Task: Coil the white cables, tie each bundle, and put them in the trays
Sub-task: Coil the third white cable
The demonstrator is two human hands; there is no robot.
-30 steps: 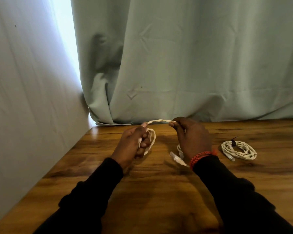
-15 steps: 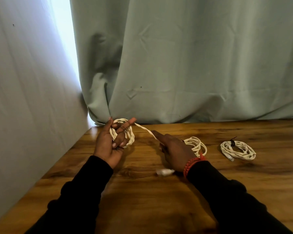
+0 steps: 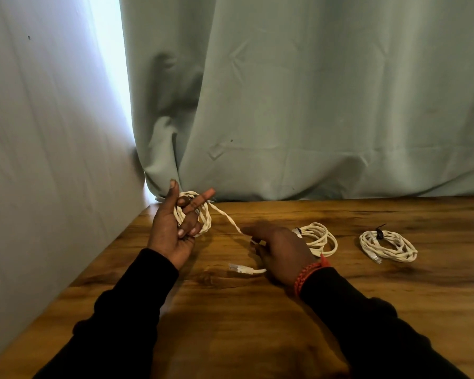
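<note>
Your left hand [image 3: 173, 228] is raised off the bench [image 3: 257, 310], palm toward you, with the coil [image 3: 195, 214] wound around the middle fingers [image 3: 188, 227] — thumb and forefinger stick out straight, the lower fingers curl in to pin the loops. That makes the hand a former: keeps loop size consistent and stops the turns springing open

Tail of the same cable [image 3: 227, 218] runs down and right from the coil to your right hand [image 3: 279, 250], which sits low, just over the bench. The cable passes under the right fingers, which look lightly curled around it — reads as a guiding pinch, feeding slack with some tension rather than a hard clamp. Exact contact is partly hidden by the hand

Plug end [image 3: 240, 268] lies flat on the bench, just beside your right hand on its left side. Judging by that, only a short length is left to wind

Two finished bundles sit on the bench to the right: near bundle [image 3: 319, 239] touching or just behind your right wrist, far bundle [image 3: 389, 246] well apart, with a dark tie [image 3: 379, 233] on top. Parked out of the winding path, which makes sense. Tie on the near one is too small to confirm

No trays in view — placement isn't done yet. Watch the plug snagging as it drags in
</note>
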